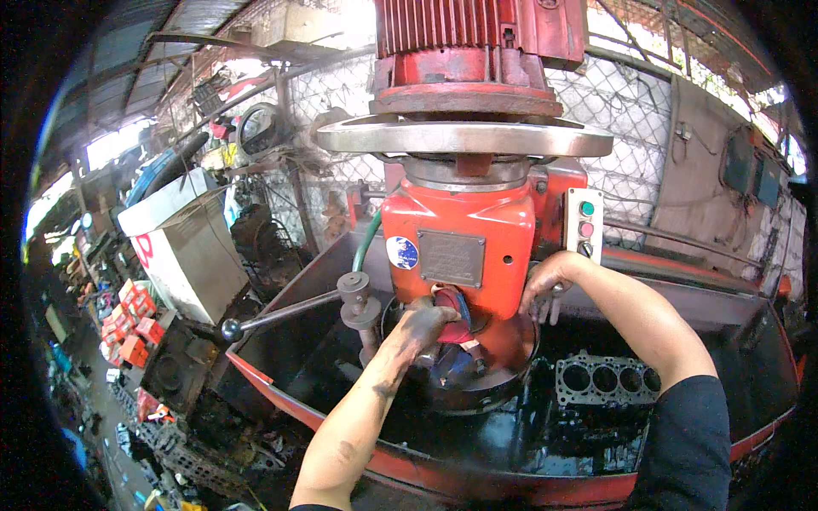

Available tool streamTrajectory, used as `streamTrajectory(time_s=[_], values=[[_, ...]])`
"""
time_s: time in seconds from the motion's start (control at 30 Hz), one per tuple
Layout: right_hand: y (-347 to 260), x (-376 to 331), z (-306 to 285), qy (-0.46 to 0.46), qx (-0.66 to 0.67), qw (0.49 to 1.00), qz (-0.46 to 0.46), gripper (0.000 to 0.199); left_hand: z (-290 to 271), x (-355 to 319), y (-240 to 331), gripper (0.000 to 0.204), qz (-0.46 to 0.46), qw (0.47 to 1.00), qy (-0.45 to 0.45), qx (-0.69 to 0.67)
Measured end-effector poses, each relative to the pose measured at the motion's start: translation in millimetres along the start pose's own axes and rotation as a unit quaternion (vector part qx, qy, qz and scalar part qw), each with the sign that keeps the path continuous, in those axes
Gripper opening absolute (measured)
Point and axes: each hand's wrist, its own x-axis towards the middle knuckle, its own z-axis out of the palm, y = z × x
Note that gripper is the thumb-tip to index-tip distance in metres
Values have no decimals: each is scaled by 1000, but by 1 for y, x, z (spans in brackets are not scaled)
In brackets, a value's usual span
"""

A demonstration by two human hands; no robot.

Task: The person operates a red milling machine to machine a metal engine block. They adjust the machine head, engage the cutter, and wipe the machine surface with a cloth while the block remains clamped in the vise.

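Observation:
A red grinding machine [460,213] stands before me, a dark round wheel housing [486,396] beneath its body. My left hand [423,324] is closed at the front of its lower part, on a red and blue cloth-like piece [452,313]. At the right side of the body, below the push-button panel [584,226], my right hand [550,281] has its fingers curled downward. What those fingers hold, if anything, is hard to make out. An engine block [609,380] with several round bores lies to the right of the housing, under my right forearm.
A wide dark tray with a red rim [409,464] surrounds the machine. A ball-ended lever [281,315] sticks out left. Overhead is a large metal handwheel ring [464,138]. A white cabinet [183,243], orange boxes [135,324] and engine parts crowd the left floor.

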Motion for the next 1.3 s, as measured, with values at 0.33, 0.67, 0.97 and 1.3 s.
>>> streamTrajectory(time_s=[0.33, 0.67, 0.97, 1.3], values=[[5, -2, 42, 300, -370, 878, -46, 34, -1, 3, -15, 26, 24, 999, -13, -22], [73, 74, 117, 733, -219, 552, -332, 57, 0, -34, 27, 38, 132, 940, 143, 282], [-68, -87, -30, 588, 302, 480, -576, 37, -67, -72, 196, 64, 577, 572, 345, 470], [-78, -69, -89, 314, 483, 413, -706, 37, -67, -40, 222, 43, 516, 575, 357, 525]])
